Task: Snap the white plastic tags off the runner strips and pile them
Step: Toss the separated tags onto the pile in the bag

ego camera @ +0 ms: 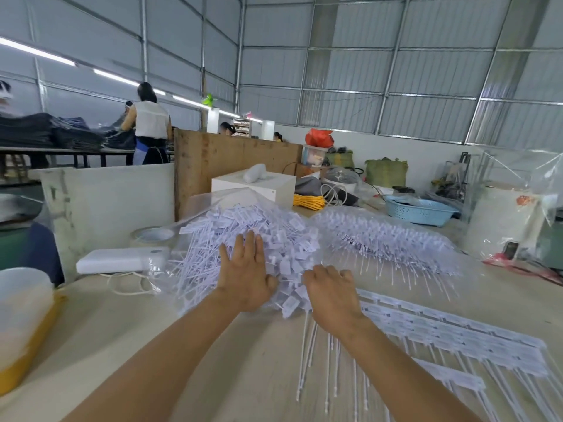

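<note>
A big heap of loose white plastic tags [259, 236] lies on clear plastic in the middle of the table. My left hand [246, 269] rests flat on the heap's near side, fingers straight and spread. My right hand [330, 287] is at the heap's right foot with fingers curled down among the tags; whether it holds any is hidden. Runner strips with tags still attached [451, 333] lie flat to the right of my right arm, their thin tails pointing toward me. A second mass of tagged strips [387, 239] sits in a clear bag behind them.
A tape roll [152, 236] and a flat white pack [122, 260] lie left of the heap. A clear tub with a yellow base [21, 324] stands at the left edge. A white box [256, 190], yellow cord [309, 201] and blue basket [419, 208] sit behind. People work at a far table.
</note>
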